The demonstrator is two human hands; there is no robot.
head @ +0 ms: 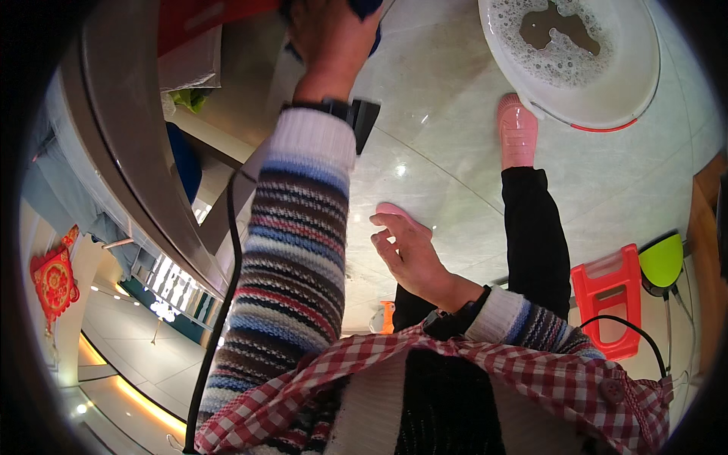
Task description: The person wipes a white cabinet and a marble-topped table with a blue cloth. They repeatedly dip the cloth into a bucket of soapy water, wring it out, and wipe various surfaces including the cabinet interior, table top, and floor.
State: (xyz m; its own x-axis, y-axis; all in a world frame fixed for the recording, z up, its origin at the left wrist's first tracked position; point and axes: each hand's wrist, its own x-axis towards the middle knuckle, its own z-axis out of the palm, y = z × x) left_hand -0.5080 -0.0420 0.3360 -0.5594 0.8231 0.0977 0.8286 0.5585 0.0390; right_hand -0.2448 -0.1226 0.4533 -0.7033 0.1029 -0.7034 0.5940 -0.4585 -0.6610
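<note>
My left hand [335,45] reaches to the top edge of the view, partly cut off there. It grips something dark blue [365,8], probably a cloth, that shows on both sides of the hand. A red surface [219,20] lies close to its left. My right hand [418,264] hangs low over the floor in front of my body, fingers bent and apart, with nothing in them. Beneath its fingertips shows one pink shoe [401,216]. The other pink shoe [517,133] stands beside a white bucket [634,74] with foamy, murky water [546,34].
A red plastic stool [608,301] is at the right, beside a lime-green and black long-handled tool [662,261]. Along the left runs a piece of furniture with a curved brown edge [122,114]. A black cable [227,290] passes along my left arm. The tiled floor [449,142] looks shiny.
</note>
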